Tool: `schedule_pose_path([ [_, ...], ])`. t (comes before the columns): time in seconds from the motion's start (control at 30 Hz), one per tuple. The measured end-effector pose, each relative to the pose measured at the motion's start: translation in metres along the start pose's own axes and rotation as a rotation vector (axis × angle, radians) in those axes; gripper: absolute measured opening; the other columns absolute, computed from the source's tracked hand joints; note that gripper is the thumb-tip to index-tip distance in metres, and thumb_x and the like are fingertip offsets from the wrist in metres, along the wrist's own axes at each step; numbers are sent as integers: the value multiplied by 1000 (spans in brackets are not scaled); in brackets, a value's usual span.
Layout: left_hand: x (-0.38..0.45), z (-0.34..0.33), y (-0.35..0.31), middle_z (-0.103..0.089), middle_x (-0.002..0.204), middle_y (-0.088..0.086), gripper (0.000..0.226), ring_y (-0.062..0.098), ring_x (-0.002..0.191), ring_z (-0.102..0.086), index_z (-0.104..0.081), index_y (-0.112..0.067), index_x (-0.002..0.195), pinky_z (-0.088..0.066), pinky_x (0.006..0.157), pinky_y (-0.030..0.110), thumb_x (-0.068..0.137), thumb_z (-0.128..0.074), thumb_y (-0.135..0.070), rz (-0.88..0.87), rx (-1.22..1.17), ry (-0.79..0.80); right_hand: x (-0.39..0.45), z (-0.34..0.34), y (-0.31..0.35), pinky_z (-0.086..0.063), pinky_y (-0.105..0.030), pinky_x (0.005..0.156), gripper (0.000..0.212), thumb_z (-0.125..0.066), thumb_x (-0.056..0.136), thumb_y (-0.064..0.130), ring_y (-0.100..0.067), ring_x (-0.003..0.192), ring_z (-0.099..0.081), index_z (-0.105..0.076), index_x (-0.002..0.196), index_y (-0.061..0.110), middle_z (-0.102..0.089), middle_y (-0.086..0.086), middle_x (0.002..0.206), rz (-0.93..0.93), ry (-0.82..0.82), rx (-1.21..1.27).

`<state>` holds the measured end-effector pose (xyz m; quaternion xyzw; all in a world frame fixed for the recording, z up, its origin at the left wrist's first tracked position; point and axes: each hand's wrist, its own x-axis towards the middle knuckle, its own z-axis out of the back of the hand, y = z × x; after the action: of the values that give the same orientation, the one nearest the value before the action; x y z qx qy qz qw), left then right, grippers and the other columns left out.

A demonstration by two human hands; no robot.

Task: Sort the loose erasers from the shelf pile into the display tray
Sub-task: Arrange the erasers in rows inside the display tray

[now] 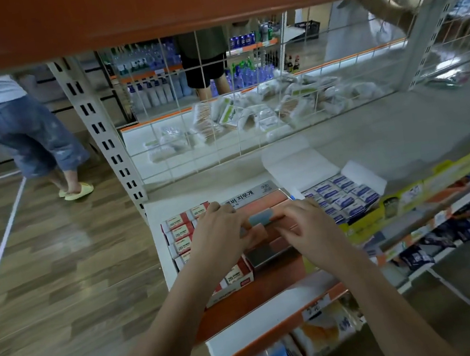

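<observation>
**Seating an eraser in the tray**

Your left hand (220,234) and right hand (301,226) pinch a two-tone eraser (259,218) together, over the tray (272,255) beneath your fingers. Next, probably lower it flat beside its neighbours and let go.

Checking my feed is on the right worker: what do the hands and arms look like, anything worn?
Both forearms are bare as far as the frame shows. The left hand and right hand wear no gloves. No rings, watch or wristbands are visible. No sleeves come into view.
</observation>
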<state>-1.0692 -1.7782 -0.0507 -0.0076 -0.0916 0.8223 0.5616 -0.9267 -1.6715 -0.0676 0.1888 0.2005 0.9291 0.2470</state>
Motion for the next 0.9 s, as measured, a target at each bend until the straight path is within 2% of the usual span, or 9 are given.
schedule_pose_path([
  [0.13, 1, 0, -1, -55, 112, -5, 37, 14, 104, -40, -58, -30, 114, -32, 83, 25, 94, -39, -55, -2, 42, 12, -1, 0, 0, -27, -12, 91, 26, -56, 91, 26, -6, 112, -41, -59, 117, 21, -57, 8, 117, 17, 33, -21],
  [0.3, 9, 3, -2, -53, 119, -4, 36, 15, 111, -40, -52, -30, 124, -36, 94, 29, 93, -46, -46, -61, -11, 92, 0, 1, -1, -27, -13, 95, 30, -54, 92, 24, -6, 116, -40, -56, 122, 21, -55, 8, 121, 7, 51, -20],
  [0.47, 15, 2, -1, -53, 115, -4, 33, 12, 103, -39, -51, -36, 126, -37, 89, 27, 93, -48, -42, -144, -12, 166, 1, 3, -1, -32, -15, 95, 29, -54, 92, 23, -6, 114, -41, -57, 121, 23, -56, 10, 120, 2, 60, -15],
  [0.57, 14, 3, 2, -52, 117, -4, 34, 12, 106, -39, -49, -37, 127, -36, 91, 27, 93, -48, -43, -159, -10, 176, 0, 3, -1, -30, -14, 91, 28, -54, 92, 23, -5, 114, -41, -58, 120, 23, -56, 11, 119, 10, 64, -34],
  [0.83, 0, 6, 8, -47, 124, -5, 36, 13, 114, -37, -45, -34, 129, -34, 94, 27, 94, -45, -42, -148, 59, 149, -1, 1, 1, -28, -14, 97, 28, -53, 93, 28, -4, 116, -40, -56, 120, 23, -54, 10, 122, 41, 70, -80],
  [0.9, 1, 7, 8, -47, 125, -6, 35, 13, 116, -37, -45, -34, 129, -33, 96, 27, 94, -45, -42, -153, 82, 146, 2, 2, 2, -31, -15, 98, 27, -52, 93, 28, -5, 115, -41, -57, 119, 23, -55, 8, 120, 48, 66, -83],
])
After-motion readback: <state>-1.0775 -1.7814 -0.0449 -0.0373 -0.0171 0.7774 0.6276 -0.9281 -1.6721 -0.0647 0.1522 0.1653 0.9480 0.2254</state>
